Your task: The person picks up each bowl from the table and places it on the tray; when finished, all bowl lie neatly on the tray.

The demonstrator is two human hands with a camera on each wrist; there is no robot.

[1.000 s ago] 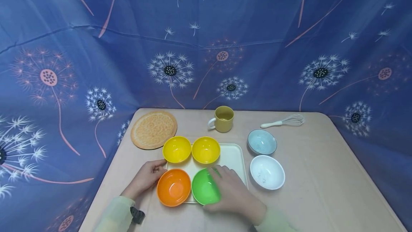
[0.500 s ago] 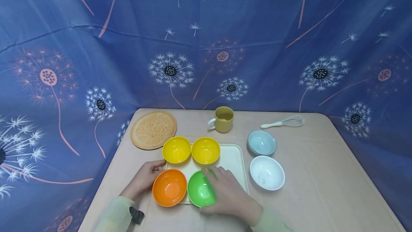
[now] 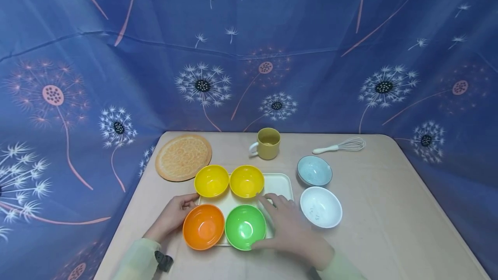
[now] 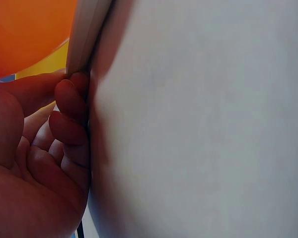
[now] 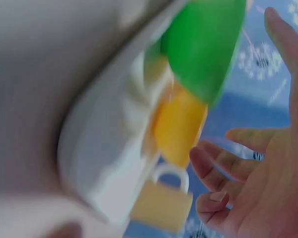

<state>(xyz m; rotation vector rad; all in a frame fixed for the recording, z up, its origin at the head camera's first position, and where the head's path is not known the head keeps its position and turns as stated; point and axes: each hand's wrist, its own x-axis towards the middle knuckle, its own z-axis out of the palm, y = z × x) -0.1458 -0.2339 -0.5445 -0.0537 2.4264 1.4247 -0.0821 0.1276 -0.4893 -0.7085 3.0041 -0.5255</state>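
Observation:
My left hand (image 3: 173,216) grips the left edge of a white tray (image 3: 281,181); the left wrist view has the thumb and curled fingers at the tray's rim (image 4: 84,37). An orange bowl (image 3: 203,227) sits at the tray's front left, overhanging its edge. To its right is a green bowl (image 3: 244,226). Two yellow bowls (image 3: 211,181) stand side by side along the back of the tray. My right hand (image 3: 289,228) is just right of the green bowl, fingers spread and holding nothing. In the right wrist view a gap shows between that hand and the green bowl (image 5: 203,49).
Right of the tray stand a white bowl (image 3: 320,207) and a light blue bowl (image 3: 314,170). Behind are a mustard mug (image 3: 268,143) with a white handle and a whisk (image 3: 340,146). A round pizza-like board (image 3: 183,157) lies at the back left. A blue patterned cloth (image 3: 249,55) hangs behind the table.
The orange and green bowls have shifted left on the tray. My right hand has let go of the green bowl and drawn back to the right. My left hand stays at the tray.

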